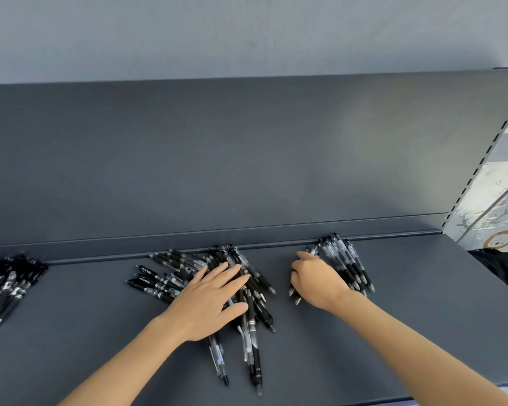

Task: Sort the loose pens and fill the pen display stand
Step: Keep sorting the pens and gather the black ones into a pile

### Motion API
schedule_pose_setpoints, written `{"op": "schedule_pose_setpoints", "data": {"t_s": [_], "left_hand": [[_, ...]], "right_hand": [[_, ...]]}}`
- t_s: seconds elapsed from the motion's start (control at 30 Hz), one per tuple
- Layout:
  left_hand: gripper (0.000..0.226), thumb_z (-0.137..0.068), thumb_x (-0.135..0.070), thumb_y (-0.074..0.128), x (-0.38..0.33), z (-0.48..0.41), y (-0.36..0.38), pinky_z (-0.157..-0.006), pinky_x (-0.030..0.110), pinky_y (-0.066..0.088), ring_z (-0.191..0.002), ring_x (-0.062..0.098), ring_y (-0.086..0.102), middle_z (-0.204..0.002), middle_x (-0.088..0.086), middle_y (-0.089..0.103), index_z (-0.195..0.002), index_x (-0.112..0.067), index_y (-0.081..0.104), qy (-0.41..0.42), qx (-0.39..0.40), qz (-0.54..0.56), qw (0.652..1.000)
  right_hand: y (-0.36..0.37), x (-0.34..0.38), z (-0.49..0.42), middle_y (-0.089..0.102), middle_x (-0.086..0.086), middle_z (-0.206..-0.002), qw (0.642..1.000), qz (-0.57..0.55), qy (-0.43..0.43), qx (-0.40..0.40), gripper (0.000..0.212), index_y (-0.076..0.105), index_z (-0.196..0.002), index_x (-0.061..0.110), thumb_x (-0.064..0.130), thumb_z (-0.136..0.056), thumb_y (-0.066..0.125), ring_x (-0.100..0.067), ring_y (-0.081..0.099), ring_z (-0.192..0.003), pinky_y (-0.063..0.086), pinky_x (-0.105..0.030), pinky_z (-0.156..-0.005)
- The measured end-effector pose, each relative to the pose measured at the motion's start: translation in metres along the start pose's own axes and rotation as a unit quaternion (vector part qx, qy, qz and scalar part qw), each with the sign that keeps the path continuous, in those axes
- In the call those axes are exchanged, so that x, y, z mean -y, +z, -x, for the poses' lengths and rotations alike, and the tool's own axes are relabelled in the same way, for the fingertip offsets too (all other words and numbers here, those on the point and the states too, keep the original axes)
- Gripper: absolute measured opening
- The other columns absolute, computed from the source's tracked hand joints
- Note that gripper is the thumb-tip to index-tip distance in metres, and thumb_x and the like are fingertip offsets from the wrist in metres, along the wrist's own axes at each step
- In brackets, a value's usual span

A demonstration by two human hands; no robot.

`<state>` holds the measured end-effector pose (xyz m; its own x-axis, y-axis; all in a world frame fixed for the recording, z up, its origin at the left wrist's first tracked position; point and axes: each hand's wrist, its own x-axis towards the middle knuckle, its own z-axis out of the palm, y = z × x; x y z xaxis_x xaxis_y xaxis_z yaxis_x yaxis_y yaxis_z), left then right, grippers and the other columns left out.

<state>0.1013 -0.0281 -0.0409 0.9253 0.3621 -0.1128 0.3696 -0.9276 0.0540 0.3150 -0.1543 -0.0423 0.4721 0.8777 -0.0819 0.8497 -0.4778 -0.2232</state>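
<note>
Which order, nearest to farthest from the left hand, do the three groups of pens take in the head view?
1. Middle pen pile, under the left hand.
2. Right pen bundle, under the right hand.
3. Far-left pen pile, at the frame's left edge.

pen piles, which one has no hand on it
The far-left pile: the left hand rests flat on the middle pile, the right hand holds the right bunch.

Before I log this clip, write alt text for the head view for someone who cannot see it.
A person's left hand lies flat on a loose pile of black pens on a dark grey shelf, while the right hand curls round a smaller bundle beside it. A third pile lies at the far left.
</note>
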Motion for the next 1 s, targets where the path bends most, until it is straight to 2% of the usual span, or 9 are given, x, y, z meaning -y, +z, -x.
{"op": "schedule_pose_setpoints", "data": {"t_s": [0.1,0.2,0.33,0.43,0.53,0.67,0.8,0.93,1.0], "left_hand": [[0.084,-0.074,-0.075,-0.007,0.002,0.002,0.0,-0.116,0.033,-0.015,-0.145,0.006,-0.018,-0.158,-0.016,-0.013,-0.151,-0.041,-0.002,0.001,0.002,-0.002,1.0],[0.088,-0.072,-0.077,-0.008,0.0,0.003,-0.001,-0.116,0.033,-0.015,-0.144,0.006,-0.02,-0.157,-0.016,-0.014,-0.151,-0.04,-0.002,-0.002,0.004,0.003,1.0],[0.094,-0.069,-0.08,-0.011,-0.003,0.001,-0.001,-0.115,0.035,-0.016,-0.14,0.004,-0.023,-0.158,-0.014,-0.013,-0.152,-0.037,0.0,-0.004,0.003,0.002,1.0],[0.097,-0.067,-0.081,-0.012,-0.005,-0.001,0.0,-0.116,0.036,-0.016,-0.138,0.003,-0.025,-0.158,-0.013,-0.013,-0.152,-0.037,0.0,-0.003,0.004,0.004,1.0],[0.096,-0.068,-0.081,-0.011,-0.005,-0.001,0.001,-0.115,0.035,-0.017,-0.138,0.003,-0.026,-0.159,-0.012,-0.013,-0.152,-0.037,0.0,-0.003,0.007,0.005,1.0],[0.094,-0.068,-0.081,-0.011,-0.006,-0.001,-0.001,-0.115,0.035,-0.016,-0.139,0.003,-0.025,-0.16,-0.012,-0.011,-0.152,-0.038,0.0,-0.013,-0.003,0.01,1.0],[0.106,-0.059,-0.083,-0.026,-0.001,-0.004,-0.002,-0.117,0.043,-0.012,-0.145,0.012,-0.02,-0.16,-0.009,-0.01,-0.152,-0.038,-0.001,-0.096,-0.034,-0.001,0.995],[0.078,-0.084,-0.075,0.005,0.007,-0.003,0.002,-0.117,0.053,-0.007,-0.147,0.022,-0.018,-0.161,-0.007,-0.01,-0.152,-0.037,0.002,-0.197,-0.006,0.01,0.98],[0.081,-0.08,-0.076,0.003,0.01,0.002,0.005,-0.118,0.054,-0.004,-0.146,0.021,-0.018,-0.161,-0.008,-0.012,-0.152,-0.039,0.001,-0.198,0.008,0.042,0.979]], "right_hand": [[-0.003,-0.006,0.002,0.05,-0.016,-0.126,1.0,-0.024,0.006,-0.01,0.028,0.059,-0.113,0.003,0.017,-0.097,0.04,-0.03,0.05,-0.115,0.041,-0.034,-0.091],[-0.002,-0.008,0.007,0.055,-0.01,-0.103,0.999,-0.035,-0.002,-0.028,0.026,0.059,-0.093,0.004,0.023,-0.097,0.042,-0.029,0.056,-0.098,0.045,-0.032,-0.079],[0.004,-0.004,0.016,0.051,-0.004,-0.107,0.999,-0.021,-0.023,-0.011,0.016,0.056,-0.093,0.006,0.017,-0.09,0.047,-0.021,0.049,-0.101,0.041,-0.024,-0.074],[0.006,-0.006,0.016,0.047,-0.003,-0.104,0.999,-0.003,-0.043,-0.002,0.02,0.057,-0.102,0.003,0.008,-0.086,0.046,-0.022,0.043,-0.12,0.041,-0.024,-0.094],[0.002,-0.012,0.015,0.047,-0.007,-0.111,0.998,0.041,-0.035,0.018,0.02,0.057,-0.105,0.005,0.006,-0.091,0.044,-0.024,0.038,-0.131,0.015,-0.023,-0.117],[0.001,-0.017,0.014,0.037,-0.014,-0.143,0.995,0.101,-0.023,-0.006,0.033,0.054,-0.12,0.004,-0.002,-0.09,0.041,-0.03,0.016,-0.146,0.012,-0.036,-0.12],[0.007,0.01,0.018,0.034,-0.014,-0.15,0.992,0.028,-0.114,-0.041,0.038,0.044,-0.135,0.005,0.018,-0.101,0.032,-0.027,0.017,-0.146,0.009,-0.03,-0.121],[0.019,0.05,0.015,0.022,-0.016,-0.156,0.983,-0.05,-0.175,0.021,0.063,0.026,-0.149,0.011,0.049,-0.099,0.018,-0.028,0.011,-0.147,0.008,-0.035,-0.121],[0.03,0.06,0.013,0.019,-0.011,-0.157,0.978,-0.04,-0.199,0.041,0.081,0.023,-0.15,0.019,0.066,-0.088,0.003,-0.027,0.006,-0.148,0.012,-0.043,-0.121]]}}
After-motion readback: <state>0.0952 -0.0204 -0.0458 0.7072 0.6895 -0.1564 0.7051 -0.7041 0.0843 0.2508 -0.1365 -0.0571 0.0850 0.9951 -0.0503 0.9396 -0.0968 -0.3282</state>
